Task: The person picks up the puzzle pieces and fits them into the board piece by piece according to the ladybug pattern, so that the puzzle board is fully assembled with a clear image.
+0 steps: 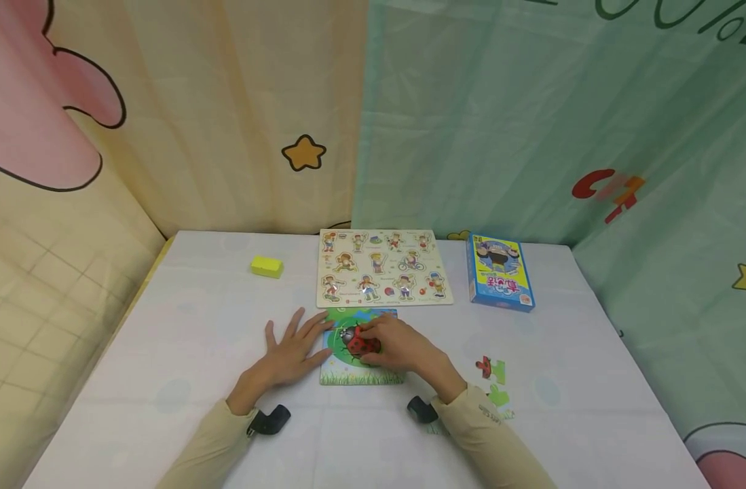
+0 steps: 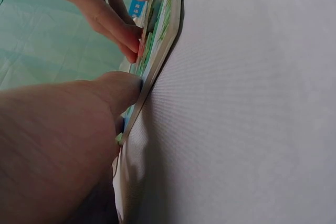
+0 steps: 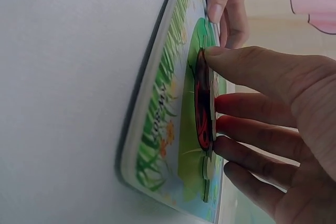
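Observation:
A square puzzle board with a grass border and a ladybug picture lies in front of the person. My left hand rests with spread, straight fingers at the board's left side, its fingertips over the edge. Over the ladybug's right part is my right hand, thumb and fingers bent. In the right wrist view its thumb and fingertips grip a thin puzzle piece low over the ladybug. The palm hides part of the picture in the head view.
Loose puzzle pieces lie to the right, partly behind the right sleeve. Behind the board is a wooden peg puzzle with children figures. A blue and yellow box stands back right, and a yellow block back left.

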Motion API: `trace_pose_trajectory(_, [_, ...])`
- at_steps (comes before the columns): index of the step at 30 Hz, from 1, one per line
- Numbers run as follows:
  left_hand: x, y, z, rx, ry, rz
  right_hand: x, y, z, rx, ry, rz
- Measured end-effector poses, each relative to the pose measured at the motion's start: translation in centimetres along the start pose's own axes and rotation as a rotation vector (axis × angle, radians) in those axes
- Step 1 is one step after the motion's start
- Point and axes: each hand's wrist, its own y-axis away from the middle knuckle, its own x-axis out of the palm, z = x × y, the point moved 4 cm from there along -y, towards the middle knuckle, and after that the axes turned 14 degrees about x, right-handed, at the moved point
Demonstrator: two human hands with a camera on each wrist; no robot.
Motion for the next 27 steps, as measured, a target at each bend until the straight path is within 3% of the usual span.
trace_pose_trajectory(27, [0.08,0.01,0.07,0.002,-0.005,0.002,0.62,-0.05,0.05,0.094,-0.019,-0.024])
